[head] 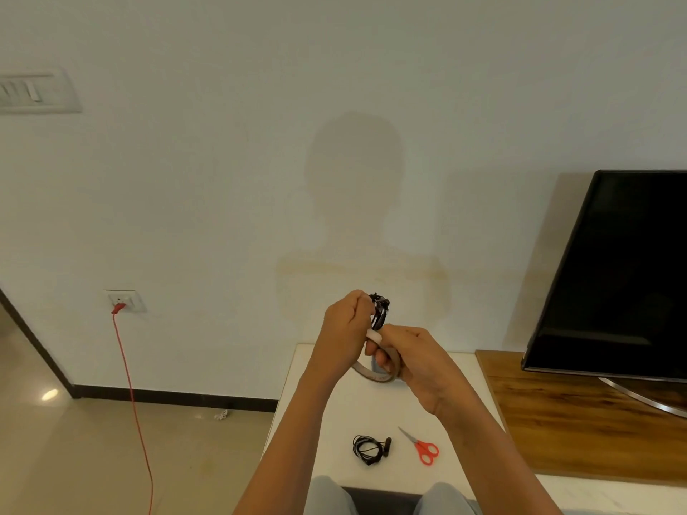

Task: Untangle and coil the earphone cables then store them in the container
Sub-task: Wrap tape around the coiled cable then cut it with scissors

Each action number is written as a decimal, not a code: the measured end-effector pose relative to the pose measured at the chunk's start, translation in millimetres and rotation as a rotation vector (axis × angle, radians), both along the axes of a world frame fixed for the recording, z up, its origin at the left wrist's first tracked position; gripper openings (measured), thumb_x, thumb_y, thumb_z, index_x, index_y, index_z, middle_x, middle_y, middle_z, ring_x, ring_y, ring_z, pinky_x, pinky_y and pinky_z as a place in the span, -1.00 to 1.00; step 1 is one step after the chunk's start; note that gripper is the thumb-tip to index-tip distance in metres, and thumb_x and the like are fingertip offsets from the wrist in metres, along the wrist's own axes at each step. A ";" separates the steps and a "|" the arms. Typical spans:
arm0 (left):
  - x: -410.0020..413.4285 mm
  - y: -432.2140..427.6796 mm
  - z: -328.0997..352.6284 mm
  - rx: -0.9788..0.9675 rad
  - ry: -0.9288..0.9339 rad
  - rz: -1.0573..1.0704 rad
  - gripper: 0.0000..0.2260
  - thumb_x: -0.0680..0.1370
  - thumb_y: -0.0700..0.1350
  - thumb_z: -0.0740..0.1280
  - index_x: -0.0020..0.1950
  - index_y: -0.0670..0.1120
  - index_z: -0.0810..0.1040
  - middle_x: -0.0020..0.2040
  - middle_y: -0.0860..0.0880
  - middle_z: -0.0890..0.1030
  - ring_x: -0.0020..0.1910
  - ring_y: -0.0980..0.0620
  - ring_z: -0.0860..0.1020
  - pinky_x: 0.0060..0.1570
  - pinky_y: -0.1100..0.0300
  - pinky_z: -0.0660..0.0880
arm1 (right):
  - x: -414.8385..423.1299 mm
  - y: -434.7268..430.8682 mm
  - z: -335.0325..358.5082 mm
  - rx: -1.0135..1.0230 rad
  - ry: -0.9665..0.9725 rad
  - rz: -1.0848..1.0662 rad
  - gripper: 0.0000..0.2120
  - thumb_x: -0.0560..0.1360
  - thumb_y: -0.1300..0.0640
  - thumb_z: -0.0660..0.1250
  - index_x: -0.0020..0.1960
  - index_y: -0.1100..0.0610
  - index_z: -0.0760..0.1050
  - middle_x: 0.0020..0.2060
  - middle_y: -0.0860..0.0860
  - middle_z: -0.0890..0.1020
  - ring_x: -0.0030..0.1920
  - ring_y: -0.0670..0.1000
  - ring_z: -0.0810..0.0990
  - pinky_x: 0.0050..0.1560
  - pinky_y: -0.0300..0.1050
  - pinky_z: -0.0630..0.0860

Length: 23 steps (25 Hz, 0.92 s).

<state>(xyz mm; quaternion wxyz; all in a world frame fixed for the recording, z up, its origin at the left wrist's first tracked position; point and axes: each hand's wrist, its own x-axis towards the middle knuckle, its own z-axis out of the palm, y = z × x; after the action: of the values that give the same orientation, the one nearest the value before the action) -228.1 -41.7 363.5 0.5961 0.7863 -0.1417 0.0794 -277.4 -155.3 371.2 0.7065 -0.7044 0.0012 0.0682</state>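
Note:
My left hand (347, 325) is raised above the white table (327, 421) and grips a coiled black earphone cable (380, 310), which sticks out past its fingers. My right hand (412, 356) is just to the right and holds a roll of tape (375, 373), with a white strip of tape (373, 334) stretched between the roll and the coil. A second coiled black earphone cable (368, 448) lies on the table near me. No container is in view.
Red-handled scissors (422, 446) lie on the table right of the second coil. A black TV (617, 269) stands on a wooden surface (580, 414) at the right. A red cord (132, 395) hangs from a wall socket (124, 301) at the left.

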 end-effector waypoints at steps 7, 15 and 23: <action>0.1 -1.3 5.0 -0.290 0.163 0.109 -0.74 0.58 -0.23 0.13 -0.32 -0.12 0.25 -0.44 -0.01 0.27 -0.55 0.13 0.23 -0.53 0.33 0.23 | -3.1 -6.4 1.4 0.135 -0.093 0.110 -0.67 0.60 0.27 0.10 -0.16 0.24 0.62 -0.43 0.01 0.56 -0.39 -0.11 0.48 -0.26 -0.29 0.45; -3.2 -3.5 8.5 -0.237 0.041 0.131 -0.71 0.61 -0.22 0.13 -0.33 -0.12 0.27 -0.40 -0.01 0.29 -0.40 0.06 0.23 -0.38 0.14 0.25 | -0.8 -5.8 3.8 0.145 -0.057 0.045 -0.59 0.57 0.26 0.13 -0.36 0.15 0.61 -0.48 0.03 0.52 -0.41 -0.06 0.39 -0.19 -0.14 0.37; -2.9 -5.0 10.0 -0.319 0.124 0.188 -0.68 0.58 -0.24 0.13 -0.38 -0.09 0.26 -0.43 0.02 0.28 -0.45 0.08 0.23 -0.45 0.23 0.24 | -2.2 -8.9 7.0 0.153 -0.090 0.096 -0.63 0.57 0.31 0.10 -0.27 0.20 0.61 -0.48 0.01 0.52 -0.42 -0.10 0.42 -0.22 -0.18 0.36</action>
<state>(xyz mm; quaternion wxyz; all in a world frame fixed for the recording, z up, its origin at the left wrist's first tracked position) -231.0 -46.7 373.5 0.7108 0.6950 -0.0162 0.1074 -279.6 -164.2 378.2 0.7535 -0.6499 -0.0695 0.0703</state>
